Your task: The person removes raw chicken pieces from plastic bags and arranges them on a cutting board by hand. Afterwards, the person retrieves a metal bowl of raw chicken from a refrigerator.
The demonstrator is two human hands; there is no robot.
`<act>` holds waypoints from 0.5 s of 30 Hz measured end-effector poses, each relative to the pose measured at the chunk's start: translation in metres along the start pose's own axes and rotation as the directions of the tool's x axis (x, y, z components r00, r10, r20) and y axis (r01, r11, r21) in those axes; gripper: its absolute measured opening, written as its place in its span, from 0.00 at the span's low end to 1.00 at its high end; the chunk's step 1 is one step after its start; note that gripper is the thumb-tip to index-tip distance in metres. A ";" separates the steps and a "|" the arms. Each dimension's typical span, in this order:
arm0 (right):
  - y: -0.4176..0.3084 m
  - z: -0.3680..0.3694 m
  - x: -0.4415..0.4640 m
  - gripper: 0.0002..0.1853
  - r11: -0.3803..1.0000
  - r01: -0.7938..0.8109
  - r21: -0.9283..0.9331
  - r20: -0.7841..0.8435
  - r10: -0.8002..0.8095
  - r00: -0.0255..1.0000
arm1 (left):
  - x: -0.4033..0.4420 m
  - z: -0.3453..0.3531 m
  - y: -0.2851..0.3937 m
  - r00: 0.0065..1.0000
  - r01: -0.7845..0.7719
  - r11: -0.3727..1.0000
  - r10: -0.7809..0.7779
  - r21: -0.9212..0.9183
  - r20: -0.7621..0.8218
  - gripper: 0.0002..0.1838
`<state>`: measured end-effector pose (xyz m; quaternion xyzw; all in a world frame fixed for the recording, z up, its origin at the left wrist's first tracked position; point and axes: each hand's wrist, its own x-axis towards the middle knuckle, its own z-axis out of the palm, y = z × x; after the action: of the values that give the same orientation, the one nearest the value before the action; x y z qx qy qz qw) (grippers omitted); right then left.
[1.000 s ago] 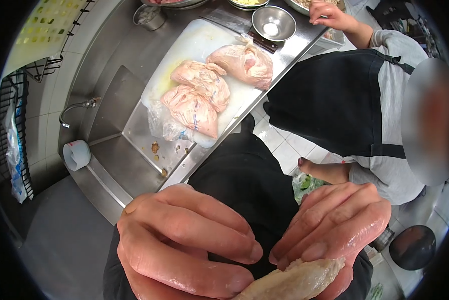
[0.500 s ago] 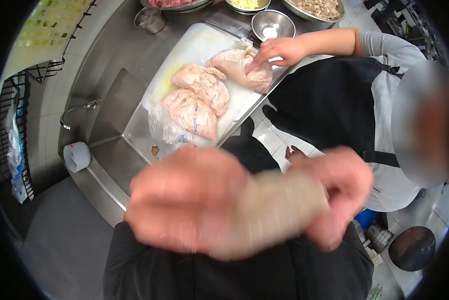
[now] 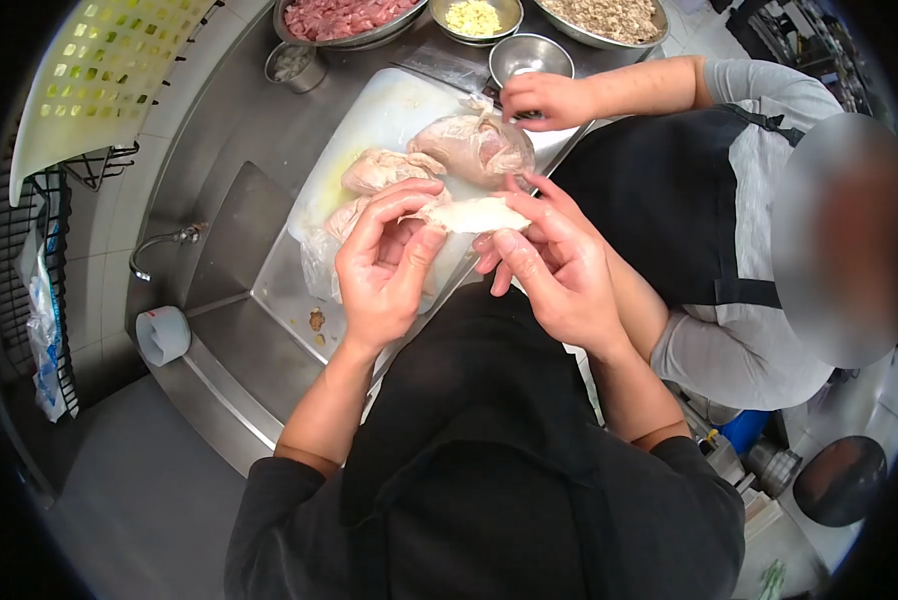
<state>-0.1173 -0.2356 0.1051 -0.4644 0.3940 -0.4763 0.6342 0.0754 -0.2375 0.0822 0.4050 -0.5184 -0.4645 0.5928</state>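
Between my two hands is a pale, whitish, ragged-edged piece [image 3: 477, 214], held up over the near end of the cutting board; its exact kind is not clear. Thumb and fingers of my left hand [image 3: 387, 265] pinch its left end. Its right end is in the fingertips of my right hand [image 3: 561, 268]. Behind them, on the white cutting board [image 3: 321, 185], lie knotted clear plastic bags of pale pink meat: one bag [image 3: 474, 148] farther back, another [image 3: 377, 170] nearer and partly hidden by my left hand.
A co-worker's hand [image 3: 547, 100] is by the farther bag and an empty steel bowl [image 3: 529, 58]. Bowls of raw red meat [image 3: 344, 15], yellow bits [image 3: 472, 17] and brown mince [image 3: 609, 18] line the back. At left are a sink [image 3: 234, 225] and tap [image 3: 164, 240].
My hands have moved from close to the camera, blurred, forward over the board, keeping hold of the pale piece. The co-worker's hand has drawn back slightly from the farther bag.
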 end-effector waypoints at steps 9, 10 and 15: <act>0.006 -0.005 0.007 0.13 0.968 -0.211 0.134 0.028 0.209 0.977 | -0.001 -0.004 0.005 0.966 0.253 0.964 -0.257 -0.077 -0.036 0.10; 0.006 -0.005 0.007 0.14 0.960 -0.241 0.146 0.021 0.240 0.970 | -0.001 -0.004 0.003 0.960 0.274 0.956 -0.279 -0.107 -0.038 0.10; 0.013 -0.002 0.008 0.14 0.953 -0.253 0.167 -0.001 0.257 0.966 | -0.003 -0.002 0.006 0.953 0.297 0.949 -0.301 -0.104 -0.022 0.11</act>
<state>-0.1139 -0.2421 0.0921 -0.3499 0.4171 -0.4267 0.7222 0.0777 -0.2335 0.0869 0.4574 -0.4159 -0.5666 0.5448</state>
